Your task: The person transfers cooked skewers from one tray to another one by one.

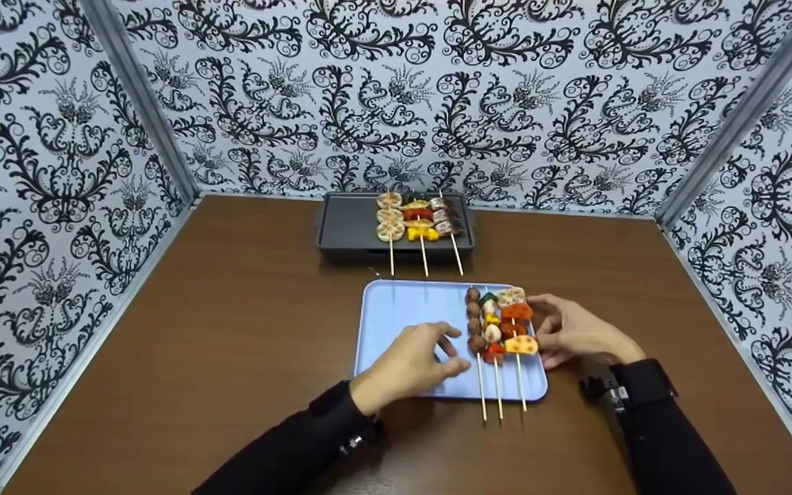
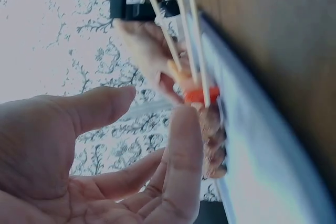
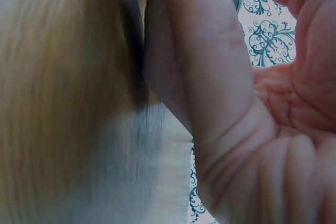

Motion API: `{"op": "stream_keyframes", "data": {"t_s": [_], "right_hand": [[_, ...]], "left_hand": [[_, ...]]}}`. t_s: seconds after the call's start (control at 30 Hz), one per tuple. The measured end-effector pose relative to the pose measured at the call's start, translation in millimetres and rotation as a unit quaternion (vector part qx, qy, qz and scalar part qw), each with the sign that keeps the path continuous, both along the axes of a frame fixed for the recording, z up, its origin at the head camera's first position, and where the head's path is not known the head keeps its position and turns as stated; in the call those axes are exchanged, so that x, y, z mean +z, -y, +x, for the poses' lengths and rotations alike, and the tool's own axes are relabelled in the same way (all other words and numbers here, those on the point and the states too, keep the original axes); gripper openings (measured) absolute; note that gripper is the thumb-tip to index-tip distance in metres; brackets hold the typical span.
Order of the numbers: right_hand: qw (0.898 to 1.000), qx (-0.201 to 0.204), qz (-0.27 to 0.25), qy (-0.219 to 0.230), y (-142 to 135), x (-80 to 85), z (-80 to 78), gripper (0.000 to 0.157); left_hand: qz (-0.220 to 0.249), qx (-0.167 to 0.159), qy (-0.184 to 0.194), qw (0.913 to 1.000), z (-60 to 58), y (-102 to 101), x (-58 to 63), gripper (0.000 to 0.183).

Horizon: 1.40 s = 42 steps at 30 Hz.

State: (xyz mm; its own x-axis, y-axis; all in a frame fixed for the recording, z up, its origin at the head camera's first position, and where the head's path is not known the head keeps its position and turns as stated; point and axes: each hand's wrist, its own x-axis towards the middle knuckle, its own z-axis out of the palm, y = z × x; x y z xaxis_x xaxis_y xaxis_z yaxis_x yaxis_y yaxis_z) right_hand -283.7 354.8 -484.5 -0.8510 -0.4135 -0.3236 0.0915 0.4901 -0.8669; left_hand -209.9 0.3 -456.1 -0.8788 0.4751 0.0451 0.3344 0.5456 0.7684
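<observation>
A blue tray (image 1: 410, 309) on the table carries three skewers side by side at its right, their sticks reaching past the near rim. The left one holds brown meatballs (image 1: 474, 326). Mixed pieces fill the middle skewer (image 1: 493, 334), and the right skewer (image 1: 518, 328) bears orange and pale slices. Over the tray, my left hand (image 1: 413, 361) has thumb and fingers spread apart beside the meatballs, with nothing between them; the left wrist view shows this gap too. My right hand (image 1: 578, 333) is at the tray's right rim, fingertips right beside the right skewer's slices.
Behind the tray stands a dark grill plate (image 1: 348, 223) with three more skewers on its right half: lotus root slices (image 1: 390, 216), mixed vegetables (image 1: 420, 218) and grey-skinned pieces (image 1: 443, 216). Patterned panels (image 1: 396, 103) wall in the brown table (image 1: 251, 309) at the back and sides.
</observation>
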Motion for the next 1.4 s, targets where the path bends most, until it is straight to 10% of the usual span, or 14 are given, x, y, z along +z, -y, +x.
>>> {"op": "stream_keyframes", "data": {"t_s": [0.7,1.4], "right_hand": [[1.0,0.014,0.014,-0.02,-2.3,-7.3,1.8,0.092],[1.0,-0.01,0.016,-0.011,0.5,-5.2,0.0,0.09]], "left_hand": [[0.028,0.149,-0.117,0.9815,-45.9,43.1,37.5,0.071],[0.035,0.254,-0.079,0.9634,-100.4,47.0,8.9,0.099]]}}
